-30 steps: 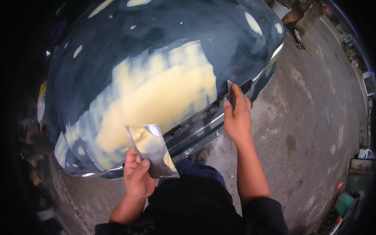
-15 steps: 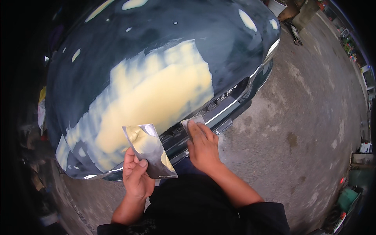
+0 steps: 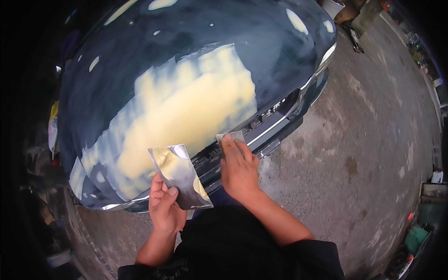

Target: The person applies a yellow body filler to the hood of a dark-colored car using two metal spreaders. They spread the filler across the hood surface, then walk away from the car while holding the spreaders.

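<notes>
My left hand (image 3: pixel 166 203) grips a rectangular metal plate (image 3: pixel 186 184) smeared with pale yellow paste, most of it near the upper end. My right hand (image 3: pixel 238 168), fingers closed on a thin grey metal spreader (image 3: pixel 235 138), is just right of the plate, at the car's front edge. Behind both hands stretches the dark car hood (image 3: pixel 200 28). A broad cream patch (image 3: pixel 177 116) of paste with streaky, thinner edges covers its lower middle, and several small pale spots are scattered over the rest.
The bumper and grille (image 3: pixel 261 135) run diagonally below the hood. Stained concrete ground (image 3: pixel 368 163) lies to the right. A white bucket (image 3: pixel 332 9) is at the back right, a green object (image 3: pixel 415 238) at the lower right, and a yellow-and-white bag (image 3: pixel 53 128) at the left.
My right hand has moved left and down from the hood's right front edge to beside the plate, with the spreader turned. My left hand has barely moved.
</notes>
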A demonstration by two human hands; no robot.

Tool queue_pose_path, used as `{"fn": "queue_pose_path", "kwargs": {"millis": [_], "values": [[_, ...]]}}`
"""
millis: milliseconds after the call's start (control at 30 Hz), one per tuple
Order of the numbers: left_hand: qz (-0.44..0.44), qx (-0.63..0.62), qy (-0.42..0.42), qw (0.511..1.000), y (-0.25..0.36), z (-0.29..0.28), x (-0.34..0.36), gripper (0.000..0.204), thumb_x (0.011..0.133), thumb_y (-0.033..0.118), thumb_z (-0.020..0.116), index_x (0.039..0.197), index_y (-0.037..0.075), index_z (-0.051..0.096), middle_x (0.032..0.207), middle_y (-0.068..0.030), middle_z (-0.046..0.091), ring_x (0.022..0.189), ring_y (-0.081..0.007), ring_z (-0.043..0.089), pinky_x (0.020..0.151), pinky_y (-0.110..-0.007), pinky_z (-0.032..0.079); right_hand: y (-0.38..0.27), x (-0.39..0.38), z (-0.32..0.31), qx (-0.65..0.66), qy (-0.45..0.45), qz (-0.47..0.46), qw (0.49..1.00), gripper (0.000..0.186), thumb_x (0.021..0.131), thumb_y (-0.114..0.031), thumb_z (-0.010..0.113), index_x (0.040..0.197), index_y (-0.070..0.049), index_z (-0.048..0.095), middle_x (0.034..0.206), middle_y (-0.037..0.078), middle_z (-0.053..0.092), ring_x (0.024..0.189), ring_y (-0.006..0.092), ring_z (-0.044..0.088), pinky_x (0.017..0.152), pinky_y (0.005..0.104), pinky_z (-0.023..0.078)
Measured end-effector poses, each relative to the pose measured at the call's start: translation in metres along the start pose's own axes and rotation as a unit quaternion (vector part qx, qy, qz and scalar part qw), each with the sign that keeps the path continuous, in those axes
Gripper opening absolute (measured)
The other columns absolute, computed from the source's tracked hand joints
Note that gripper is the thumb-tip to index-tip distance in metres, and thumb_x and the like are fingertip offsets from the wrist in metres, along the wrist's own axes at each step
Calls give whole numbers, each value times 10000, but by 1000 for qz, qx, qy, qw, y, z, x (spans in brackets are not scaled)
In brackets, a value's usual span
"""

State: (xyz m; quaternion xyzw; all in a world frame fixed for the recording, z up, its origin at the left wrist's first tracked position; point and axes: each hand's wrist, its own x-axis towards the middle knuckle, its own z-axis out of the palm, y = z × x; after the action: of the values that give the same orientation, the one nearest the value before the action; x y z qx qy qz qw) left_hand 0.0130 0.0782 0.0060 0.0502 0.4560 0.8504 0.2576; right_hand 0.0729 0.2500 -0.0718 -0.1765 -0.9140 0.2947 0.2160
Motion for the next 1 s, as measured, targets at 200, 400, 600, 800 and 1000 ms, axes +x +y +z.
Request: {"fn": "queue_pose_path", "kwargs": {"millis": [200,400,600,800,1000], "values": [[9,6,6,1000,2,-1,-1,500,872,-37,496,1355,-12,370,1331,-151,529,1231,-229,519,1063,-370,397,20,0,-23,63,-2,62,996,590,855,-109,578,1400,17,392,1354,161,505,1248,349,432,959,530,357],[7,-2,7,1000,2,-4,-6,503,869,-45,495,1355,-5,374,1320,-150,537,1220,-233,530,1057,-376,407,62,50,-42,59,62,145,986,540,892,-133,544,1397,-8,399,1311,177,525,1265,355,418,969,521,368],[8,1,18,1000,1,-8,-7,508,867,-45,496,1358,-12,369,1324,-153,535,1219,-236,530,1059,-380,405,13,30,-24,16,-6,72,997,533,853,-77,559,1360,22,429,1344,189,517,1230,365,450,951,478,404],[4,9,15,1000,1,-1,-2,502,870,-37,490,1357,-20,367,1326,-153,534,1221,-232,528,1059,-374,399,-8,-16,9,-3,-18,-24,1000,557,825,-108,594,1354,2,460,1376,118,509,1191,310,475,866,480,391],[-10,3,14,1000,1,-3,-2,484,882,-30,488,1352,-17,374,1311,-149,543,1209,-225,533,1054,-372,402,13,-12,-50,359,-7,58,932,514,902,-125,584,1377,1,432,1373,182,499,1256,338,455,1051,435,357]]}}
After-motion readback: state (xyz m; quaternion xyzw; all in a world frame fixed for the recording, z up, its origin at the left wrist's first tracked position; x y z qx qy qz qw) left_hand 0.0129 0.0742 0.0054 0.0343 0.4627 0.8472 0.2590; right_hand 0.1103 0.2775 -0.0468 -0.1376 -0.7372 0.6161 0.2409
